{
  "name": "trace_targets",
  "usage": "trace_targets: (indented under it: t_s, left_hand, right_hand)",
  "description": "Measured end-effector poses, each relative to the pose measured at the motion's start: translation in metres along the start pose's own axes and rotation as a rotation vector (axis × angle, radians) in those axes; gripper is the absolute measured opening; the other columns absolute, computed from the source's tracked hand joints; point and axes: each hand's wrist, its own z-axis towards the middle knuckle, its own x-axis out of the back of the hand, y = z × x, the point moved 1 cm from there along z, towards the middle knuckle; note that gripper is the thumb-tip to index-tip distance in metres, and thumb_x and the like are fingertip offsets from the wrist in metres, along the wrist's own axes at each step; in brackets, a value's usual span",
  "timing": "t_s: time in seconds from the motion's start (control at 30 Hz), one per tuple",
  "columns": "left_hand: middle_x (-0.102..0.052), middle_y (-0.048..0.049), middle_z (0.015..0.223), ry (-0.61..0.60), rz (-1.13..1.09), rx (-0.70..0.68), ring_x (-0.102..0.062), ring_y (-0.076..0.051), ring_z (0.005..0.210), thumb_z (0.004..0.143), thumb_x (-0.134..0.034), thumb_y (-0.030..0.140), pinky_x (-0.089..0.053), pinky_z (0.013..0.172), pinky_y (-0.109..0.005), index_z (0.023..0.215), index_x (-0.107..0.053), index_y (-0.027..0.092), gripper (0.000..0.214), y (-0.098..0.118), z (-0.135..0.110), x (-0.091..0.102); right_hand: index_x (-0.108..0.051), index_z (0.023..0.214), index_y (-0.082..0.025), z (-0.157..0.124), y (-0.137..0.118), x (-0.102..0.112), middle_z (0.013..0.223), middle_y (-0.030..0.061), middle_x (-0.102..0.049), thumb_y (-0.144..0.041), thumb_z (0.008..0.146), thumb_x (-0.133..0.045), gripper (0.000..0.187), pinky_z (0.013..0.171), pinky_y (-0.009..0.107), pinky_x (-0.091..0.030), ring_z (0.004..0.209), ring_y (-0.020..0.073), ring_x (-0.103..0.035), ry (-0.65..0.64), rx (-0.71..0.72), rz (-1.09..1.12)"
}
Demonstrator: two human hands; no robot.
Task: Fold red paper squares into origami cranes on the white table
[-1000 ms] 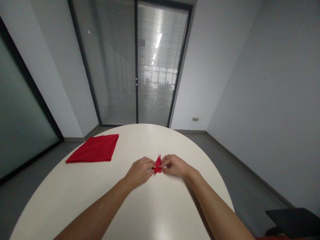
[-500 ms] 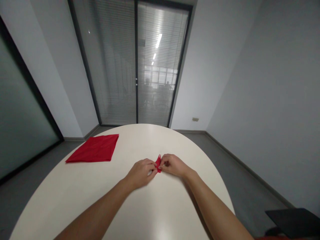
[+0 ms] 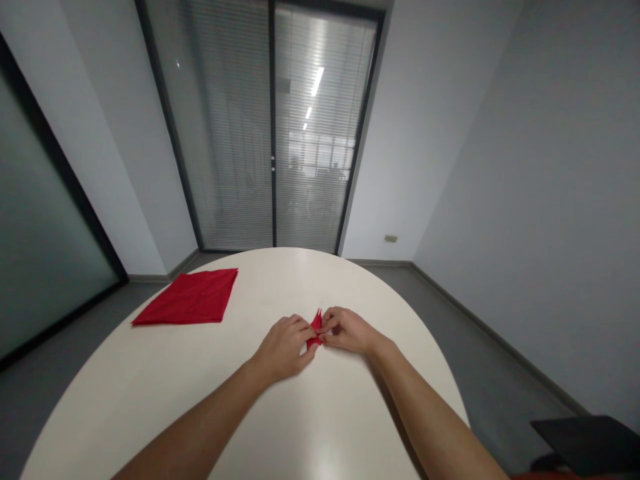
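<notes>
Between my two hands is a small red folded cloth [image 3: 317,321], gathered into a narrow shape with pointed tips sticking up at its far end. My left hand [image 3: 284,347] closes its fingertips on the cloth's left side, the thumb at its near edge. From the right, my right hand [image 3: 351,331] pinches the same cloth between thumb and fingers. My fingers cover much of the cloth, so its exact folds are hidden.
A larger red cloth [image 3: 190,298], folded flat, lies at the left far side of the round white table [image 3: 320,407]. A black chair part [image 3: 590,440] shows at the lower right. Beyond the table stand a blinds-covered glass partition [image 3: 235,147] and white walls.
The fingers of my left hand have shifted on the small cloth, and more red shows at its near left part. My right hand stays almost in place, its fingers slightly changed.
</notes>
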Motion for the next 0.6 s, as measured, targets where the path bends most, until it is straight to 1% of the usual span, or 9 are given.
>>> trace_targets:
  t_s: [0.13, 0.23, 0.33, 0.4, 0.47, 0.53, 0.6]
  left_hand:
    - [-0.072, -0.0064, 0.098, -0.023, 0.049, -0.018, -0.059, -0.025, 0.100, 0.091, -0.057, 0.027, -0.046, 0.088, -0.039, 0.095, -0.068, 0.021, 0.013, 0.002, 0.001, 0.000]
    - [-0.071, -0.0062, 0.099, -0.043, 0.063, -0.026, -0.059, -0.024, 0.101, 0.089, -0.058, 0.020, -0.046, 0.088, -0.039, 0.097, -0.067, 0.021, 0.013, -0.001, 0.001, -0.001]
    - [-0.072, -0.0052, 0.099, -0.065, 0.061, -0.025, -0.058, -0.024, 0.102, 0.085, -0.057, 0.013, -0.045, 0.088, -0.039, 0.099, -0.068, 0.022, 0.019, -0.004, 0.001, -0.002]
    - [-0.073, -0.0057, 0.100, -0.073, 0.069, -0.008, -0.057, -0.025, 0.104, 0.084, -0.055, 0.011, -0.044, 0.089, -0.040, 0.101, -0.068, 0.021, 0.023, -0.006, 0.001, -0.002]
    - [-0.073, -0.0067, 0.103, -0.077, 0.078, 0.020, -0.056, -0.026, 0.105, 0.083, -0.054, 0.008, -0.045, 0.089, -0.041, 0.104, -0.068, 0.020, 0.028, -0.009, 0.001, -0.002]
    - [-0.073, -0.0065, 0.106, -0.079, 0.068, 0.045, -0.056, -0.025, 0.104, 0.082, -0.051, 0.005, -0.045, 0.089, -0.040, 0.107, -0.067, 0.020, 0.033, -0.011, 0.000, -0.002]
    - [-0.073, -0.0056, 0.107, -0.072, 0.045, 0.057, -0.057, -0.024, 0.103, 0.082, -0.049, 0.003, -0.045, 0.089, -0.039, 0.107, -0.067, 0.021, 0.036, -0.013, 0.000, -0.003]
  right_hand:
    - [-0.080, 0.079, -0.022, 0.001, 0.002, -0.002, 0.082, 0.0024, -0.070, -0.017, 0.077, -0.072, 0.010, 0.069, 0.023, -0.044, 0.074, 0.0141, -0.060, 0.000, -0.011, -0.006]
    - [-0.080, 0.079, -0.021, 0.000, 0.000, -0.002, 0.084, 0.0023, -0.071, -0.015, 0.075, -0.071, 0.012, 0.069, 0.023, -0.044, 0.075, 0.0141, -0.060, 0.002, -0.022, 0.007]
    - [-0.080, 0.075, -0.021, 0.000, -0.002, 0.000, 0.084, 0.0025, -0.070, -0.015, 0.075, -0.071, 0.010, 0.067, 0.023, -0.043, 0.073, 0.0136, -0.059, 0.000, -0.041, -0.001]
    - [-0.080, 0.076, -0.021, 0.000, -0.003, 0.000, 0.083, 0.0024, -0.070, -0.015, 0.074, -0.071, 0.011, 0.067, 0.023, -0.044, 0.073, 0.0141, -0.059, 0.001, -0.041, -0.020]
    - [-0.080, 0.087, -0.023, 0.000, -0.003, 0.001, 0.086, 0.0028, -0.071, -0.013, 0.074, -0.069, 0.019, 0.074, 0.025, -0.046, 0.079, 0.0163, -0.060, 0.028, -0.037, -0.044]
    - [-0.078, 0.102, -0.025, -0.001, -0.001, 0.001, 0.095, 0.0042, -0.072, -0.012, 0.076, -0.066, 0.031, 0.084, 0.029, -0.048, 0.091, 0.0193, -0.061, 0.080, -0.037, -0.066]
    - [-0.075, 0.112, -0.023, -0.001, 0.002, 0.001, 0.104, 0.0063, -0.073, -0.012, 0.079, -0.063, 0.037, 0.092, 0.033, -0.047, 0.100, 0.0220, -0.061, 0.119, -0.049, -0.084]
